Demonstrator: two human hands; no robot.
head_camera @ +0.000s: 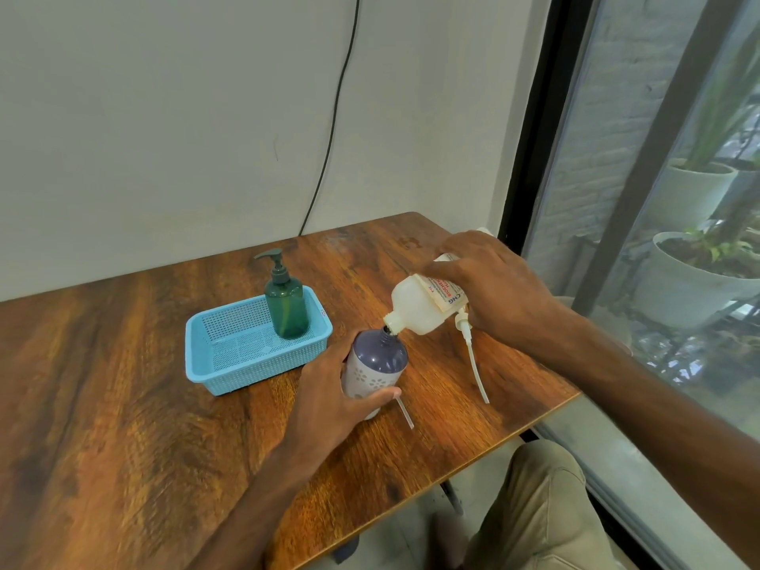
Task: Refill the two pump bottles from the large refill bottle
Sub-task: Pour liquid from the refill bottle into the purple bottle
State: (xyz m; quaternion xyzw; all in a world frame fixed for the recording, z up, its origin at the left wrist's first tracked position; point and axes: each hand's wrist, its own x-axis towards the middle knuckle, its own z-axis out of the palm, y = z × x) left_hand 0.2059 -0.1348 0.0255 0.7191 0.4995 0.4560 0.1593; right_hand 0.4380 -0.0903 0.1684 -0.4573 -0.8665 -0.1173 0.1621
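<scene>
On the desk (123, 405), a blue basket (197, 355) holds one green pump bottle (288, 310), upright, pump on. One loose white pump (473, 355) lies under the right hand (493, 285). The left hand (329, 399) grip wraps the uncapped purple bottle (376, 359), which stands on the desk. The right grip holds the refill bottle (415, 306) tilted, neck at the purple bottle's mouth. Three bottles total.

Much of refill bottle (415, 306) under right hand (493, 281); base of purple bottle (378, 359) behind left hand (333, 401)

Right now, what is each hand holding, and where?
Left hand: purple bottle, around its lower body. Right hand: white refill bottle, around its labelled middle.
</scene>
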